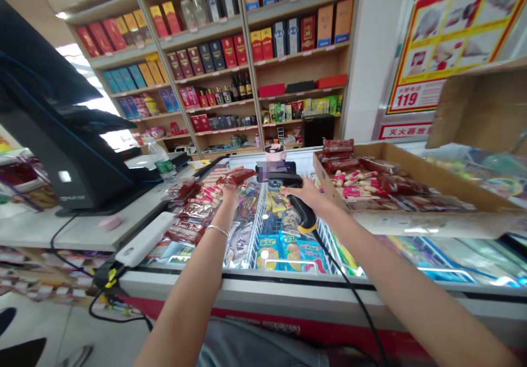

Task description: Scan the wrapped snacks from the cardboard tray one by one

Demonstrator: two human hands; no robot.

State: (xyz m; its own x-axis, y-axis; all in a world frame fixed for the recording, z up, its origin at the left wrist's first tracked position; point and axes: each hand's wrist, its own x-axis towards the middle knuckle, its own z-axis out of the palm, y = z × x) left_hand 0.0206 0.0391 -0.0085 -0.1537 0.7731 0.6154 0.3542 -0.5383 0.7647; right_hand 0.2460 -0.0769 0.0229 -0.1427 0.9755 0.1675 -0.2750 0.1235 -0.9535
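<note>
My left hand [231,187] is closed around a reddish-brown plastic-wrapped snack packet [239,177], held above the glass top of a chest freezer [173,283]. The fingers of my right hand [310,195] wrap the grip of a black barcode scanner [302,212] with a yellow-tipped base and a trailing cable. Its head points left toward the packet, with a gap between them. Similar wrapped packets [187,232] and red-and-white sticks lie on the freezer to the left. More packets [349,165] fill an open cardboard box [407,223] at the right.
On the left counter [88,238] stand a dark checkout terminal [61,158] and a water bottle [162,161]. A white bar-shaped object [146,239] lies along the freezer's left edge. Behind are a pink-and-black cup [275,153] and shelves [214,73] of boxed goods.
</note>
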